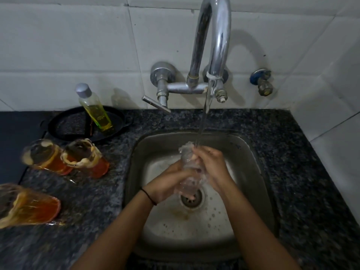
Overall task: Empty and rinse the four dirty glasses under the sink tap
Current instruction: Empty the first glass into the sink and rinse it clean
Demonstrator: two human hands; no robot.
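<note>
A clear glass point(190, 168) is held over the steel sink point(251, 158), its mouth tilted up under the running water from the tap point(218, 45). My left hand point(169, 182) wraps the glass's lower part. My right hand point(210, 164) grips its upper side, fingers at the rim. Three dirty glasses with orange liquid and foamy rims stand on the counter to the left: two side by side point(46, 157) point(85, 157) and one nearer the front edge point(27, 205).
A bottle of yellow liquid point(95, 108) stands in a black pan point(64, 123) behind the glasses. The dark granite counter point(292, 133) surrounds the sink. The tap's lever point(155, 104) and a small wall valve point(262, 81) sit on the tiled wall.
</note>
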